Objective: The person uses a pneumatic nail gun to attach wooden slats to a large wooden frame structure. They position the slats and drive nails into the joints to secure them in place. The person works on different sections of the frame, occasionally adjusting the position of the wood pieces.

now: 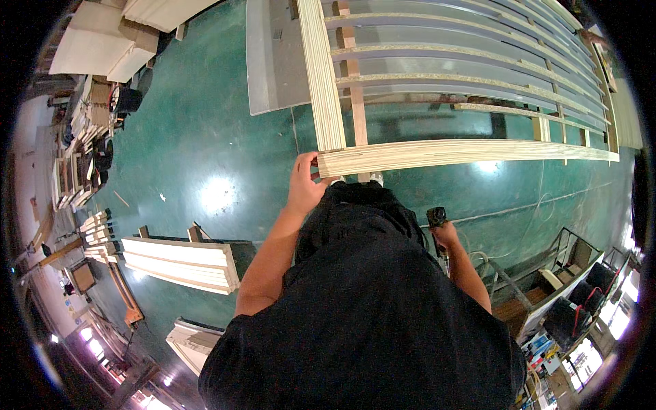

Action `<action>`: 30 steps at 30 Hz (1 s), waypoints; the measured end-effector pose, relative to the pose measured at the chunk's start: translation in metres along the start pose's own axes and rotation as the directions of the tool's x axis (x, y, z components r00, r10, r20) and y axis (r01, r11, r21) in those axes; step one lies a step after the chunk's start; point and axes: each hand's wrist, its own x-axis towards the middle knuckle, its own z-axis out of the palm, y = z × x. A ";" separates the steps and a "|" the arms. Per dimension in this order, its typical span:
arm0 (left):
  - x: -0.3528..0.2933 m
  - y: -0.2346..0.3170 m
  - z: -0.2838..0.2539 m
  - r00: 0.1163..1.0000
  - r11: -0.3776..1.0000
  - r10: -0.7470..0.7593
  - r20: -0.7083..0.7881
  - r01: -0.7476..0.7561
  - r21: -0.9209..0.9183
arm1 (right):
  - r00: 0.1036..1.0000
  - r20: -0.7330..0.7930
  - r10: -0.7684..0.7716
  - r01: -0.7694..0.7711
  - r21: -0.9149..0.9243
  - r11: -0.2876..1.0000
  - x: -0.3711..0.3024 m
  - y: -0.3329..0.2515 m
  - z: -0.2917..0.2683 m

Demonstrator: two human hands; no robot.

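Note:
Just ahead of me lies a large frame of pale laminated wood. Its near board (465,157) runs to the right, and a side board (318,75) meets it at the left corner. My left hand (305,188) is closed around that corner end of the near board, thumb below and fingers above. Low at my right side, my right hand (447,238) grips a black hand tool (436,216); its head points forward, apart from the frame, and my body hides part of it. Several narrow slats (437,51) cross the frame's inside.
A grey sheet (273,75) lies under the frame's far left part. White boards (181,263) rest on supports at left, near an orange pallet jack (133,314). Large panels (102,44) are stacked far left. A metal-framed cart (526,301) stands at right.

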 end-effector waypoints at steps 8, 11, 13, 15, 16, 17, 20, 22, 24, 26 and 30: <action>0.001 0.000 0.003 0.999 0.999 -0.007 -0.041 0.008 0.032 | 0.999 0.032 0.044 -0.041 -0.091 0.995 0.003 -0.021 -0.022; 0.000 -0.005 0.002 0.999 1.000 -0.013 -0.052 0.014 0.011 | 0.988 0.110 0.109 -0.108 -0.010 0.994 -0.007 -0.050 -0.037; 0.001 -0.004 0.001 0.999 1.000 -0.017 -0.045 0.018 0.006 | 0.983 0.135 0.121 -0.125 0.029 0.992 -0.011 -0.057 -0.041; 0.003 -0.001 0.000 0.999 1.000 -0.023 -0.028 0.023 0.011 | 0.991 0.108 0.080 -0.085 0.041 0.996 -0.008 -0.049 -0.035; 0.004 0.000 -0.001 0.999 0.999 -0.018 -0.031 0.019 0.034 | 0.992 0.113 0.057 -0.057 -0.001 0.998 -0.008 -0.049 -0.035; 0.004 0.002 -0.001 0.999 0.998 -0.013 -0.033 0.015 0.057 | 0.992 0.119 0.034 -0.029 -0.042 0.999 -0.005 -0.050 -0.036; 0.004 -0.001 0.000 0.999 0.993 0.003 -0.046 0.003 0.120 | 0.994 0.106 -0.020 0.025 -0.049 0.998 -0.004 -0.050 -0.034; 0.002 -0.005 0.002 0.998 0.990 0.003 -0.061 0.006 0.142 | 0.994 0.105 -0.038 0.042 -0.038 0.998 -0.003 -0.050 -0.033; 0.001 -0.008 0.003 0.997 0.989 -0.009 -0.079 0.021 0.147 | 0.991 0.124 -0.044 0.050 -0.046 0.998 -0.001 -0.052 -0.034; 0.000 -0.008 0.005 0.995 0.983 0.012 -0.101 0.007 0.184 | 0.994 0.099 -0.045 0.058 -0.128 0.990 0.007 -0.043 -0.028; 0.001 -0.004 0.008 0.990 0.981 -0.055 -0.127 0.077 0.180 | 0.989 0.122 -0.084 0.107 -0.203 0.973 0.050 0.009 0.002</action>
